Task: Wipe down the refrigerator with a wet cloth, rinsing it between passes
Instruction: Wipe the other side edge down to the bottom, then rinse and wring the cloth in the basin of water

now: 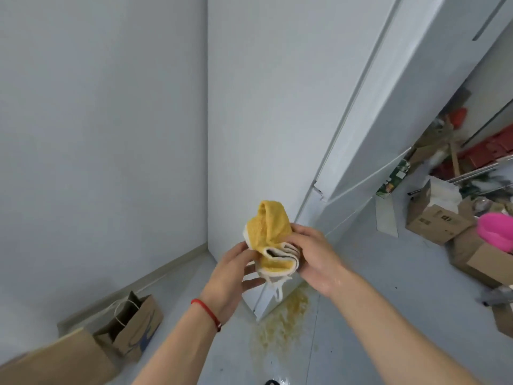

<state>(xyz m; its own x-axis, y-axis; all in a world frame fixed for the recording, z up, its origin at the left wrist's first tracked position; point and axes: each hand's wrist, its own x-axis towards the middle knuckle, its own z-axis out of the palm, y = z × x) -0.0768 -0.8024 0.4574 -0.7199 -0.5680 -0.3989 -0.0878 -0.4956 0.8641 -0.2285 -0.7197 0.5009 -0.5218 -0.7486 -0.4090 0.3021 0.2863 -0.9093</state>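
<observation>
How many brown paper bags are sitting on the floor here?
2. One paper bag with twine handles stands open by the left wall's baseboard; a second paper bag lies nearer, at the bottom-left corner, partly cut off. The boxes at right may hide more.

Refrigerator [277, 107] top cut off by upper edge. Folded cloth [273, 240] partly hidden behind both hands' fingers. Clutter at right blurred, unidentifiable. Paper bag [55, 359] cropped at lower-left corner.
</observation>
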